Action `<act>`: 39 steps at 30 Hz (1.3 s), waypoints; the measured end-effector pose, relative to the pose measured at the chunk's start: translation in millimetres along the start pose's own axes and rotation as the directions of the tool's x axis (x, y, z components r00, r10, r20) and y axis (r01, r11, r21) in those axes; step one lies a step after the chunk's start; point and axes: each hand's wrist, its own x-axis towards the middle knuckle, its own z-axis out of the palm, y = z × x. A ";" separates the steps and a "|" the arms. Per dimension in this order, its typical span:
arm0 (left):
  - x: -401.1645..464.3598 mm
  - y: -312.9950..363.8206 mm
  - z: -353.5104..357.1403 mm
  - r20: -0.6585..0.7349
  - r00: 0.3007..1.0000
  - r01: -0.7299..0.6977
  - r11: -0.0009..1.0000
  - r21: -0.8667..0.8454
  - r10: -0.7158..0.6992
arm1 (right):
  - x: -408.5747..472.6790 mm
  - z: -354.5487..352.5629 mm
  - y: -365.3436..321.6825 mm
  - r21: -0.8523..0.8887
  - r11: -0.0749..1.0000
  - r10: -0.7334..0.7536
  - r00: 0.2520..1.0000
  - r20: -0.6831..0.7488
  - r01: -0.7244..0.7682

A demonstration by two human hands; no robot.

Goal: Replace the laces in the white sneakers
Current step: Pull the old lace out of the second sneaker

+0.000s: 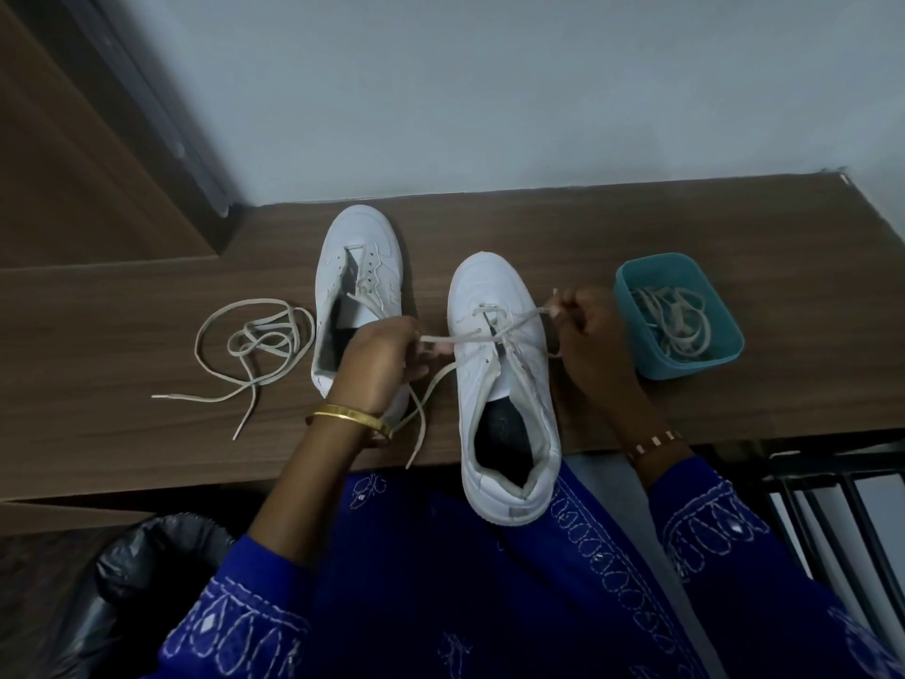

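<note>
Two white sneakers stand on the brown table [734,227], toes away from me. The right sneaker [504,384] overhangs the front edge and has a cream lace [494,330] crossed through its lowest eyelets. My left hand [377,365] pinches one end of that lace to the left of the shoe. My right hand [587,335] pinches the other end to the right, and both ends are pulled out sideways. The left sneaker [357,267] has no lace, and my left hand covers its heel.
A loose cream lace [254,345] lies coiled on the table at the left. A teal plastic tub [678,316] at the right holds more laces. A black bin bag [147,580] sits below the table's front left, and a dark metal rack [832,507] at the lower right.
</note>
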 end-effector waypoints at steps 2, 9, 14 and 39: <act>-2.0 -5.2 1.7 0.001 0.983 -0.174 0.921 0.350 0.185 | -1.2 -4.2 -6.9 -0.086 0.991 -0.094 0.993 0.069 0.099; -2.2 -4.9 29.3 0.281 0.837 -0.442 0.279 0.852 0.469 | -1.9 -0.6 -24.6 -0.414 0.778 -0.323 0.866 0.381 0.472; -2.2 -10.9 28.5 0.286 0.809 -0.461 0.250 0.852 0.514 | -3.2 1.8 -22.8 -0.414 0.791 -0.328 0.883 0.336 0.451; -4.8 -19.0 30.7 0.335 0.763 -0.546 0.274 0.792 0.553 | -7.3 5.9 -23.1 -0.462 0.729 -0.383 0.860 0.336 0.505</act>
